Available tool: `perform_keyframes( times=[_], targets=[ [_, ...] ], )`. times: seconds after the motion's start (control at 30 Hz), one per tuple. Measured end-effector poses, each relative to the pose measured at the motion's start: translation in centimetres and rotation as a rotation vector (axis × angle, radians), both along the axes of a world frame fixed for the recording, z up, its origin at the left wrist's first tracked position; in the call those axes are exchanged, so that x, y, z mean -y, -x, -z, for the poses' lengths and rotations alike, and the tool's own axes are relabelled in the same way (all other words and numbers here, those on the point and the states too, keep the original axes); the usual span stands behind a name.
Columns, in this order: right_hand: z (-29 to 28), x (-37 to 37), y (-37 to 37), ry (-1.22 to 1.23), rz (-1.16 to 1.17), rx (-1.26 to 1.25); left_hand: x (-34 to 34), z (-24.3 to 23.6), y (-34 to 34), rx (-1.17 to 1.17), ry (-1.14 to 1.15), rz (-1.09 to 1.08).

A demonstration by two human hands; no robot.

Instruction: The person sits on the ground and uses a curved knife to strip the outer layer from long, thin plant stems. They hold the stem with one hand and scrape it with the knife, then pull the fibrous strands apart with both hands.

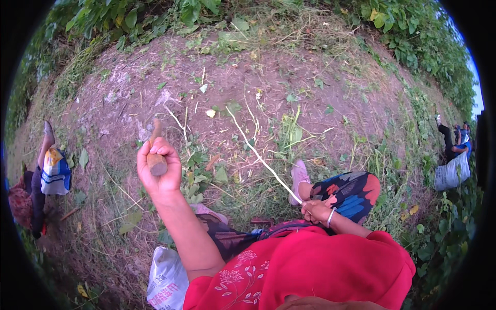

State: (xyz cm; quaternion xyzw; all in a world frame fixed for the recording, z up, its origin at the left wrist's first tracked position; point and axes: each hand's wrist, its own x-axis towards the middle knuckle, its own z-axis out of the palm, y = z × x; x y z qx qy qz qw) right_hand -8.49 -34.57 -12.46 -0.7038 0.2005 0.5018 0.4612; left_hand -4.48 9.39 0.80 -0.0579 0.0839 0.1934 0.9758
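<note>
My left hand [160, 170] grips a wooden-handled tool [157, 164], its round butt facing me and its brownish tip pointing away over the dirt. My right hand [318, 211], with a pale bangle at the wrist, is closed on a long pale stripped stem [258, 157] that slants up and leftward across the ground. Other pale stems [178, 123] and cut leaves lie beyond both hands. Below the right hand are my bent leg in patterned cloth and a pink shoe [299, 178].
A white sack [164, 281] sits by my left hip. At far left a seated person [36, 196] has a blue-and-white bag [56, 175]; at far right are people [460, 142] and a white sack [452, 170]. Leafy plants [403, 31] border the sloping dirt.
</note>
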Motion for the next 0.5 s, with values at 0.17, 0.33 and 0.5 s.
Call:
perform_keyframes(
  times=[0.17,0.33,0.5],
  targets=[
    [1.2,0.6,-0.2,0.050,0.042,-0.032,-0.1,0.2,0.0,-0.024,0.002,-0.015],
    [4.7,-0.1,-3.5,0.047,-0.001,0.011,-0.1,0.0,0.1,0.014,0.007,0.016],
    [2.6,-3.6,-5.4,0.042,-0.114,0.243,-0.5,-0.1,0.5,0.007,0.010,0.001]
  ],
)
